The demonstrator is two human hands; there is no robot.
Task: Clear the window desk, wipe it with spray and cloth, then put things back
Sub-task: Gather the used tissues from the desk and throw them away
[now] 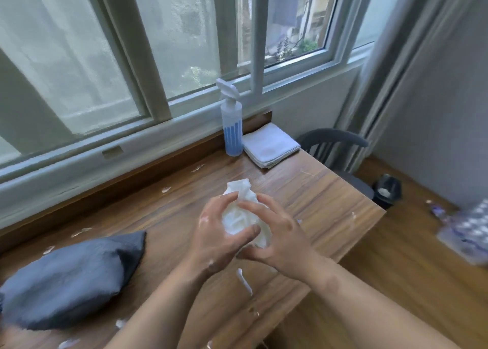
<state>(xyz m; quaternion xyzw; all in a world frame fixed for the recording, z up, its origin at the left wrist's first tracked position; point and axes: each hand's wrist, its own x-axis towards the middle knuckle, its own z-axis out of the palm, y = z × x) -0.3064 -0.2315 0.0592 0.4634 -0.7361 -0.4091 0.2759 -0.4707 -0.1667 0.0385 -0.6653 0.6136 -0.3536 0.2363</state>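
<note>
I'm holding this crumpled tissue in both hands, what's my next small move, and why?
Probably drop the crumpled tissue into the black bin beside the desk: left hand and right hand both grip it, while the spray bottle and folded cloth wait.

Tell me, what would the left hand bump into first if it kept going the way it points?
The crumpled tissue that the left hand grips; past that, probably the folded cloth beside the spray bottle, though depth is unclear.
</note>
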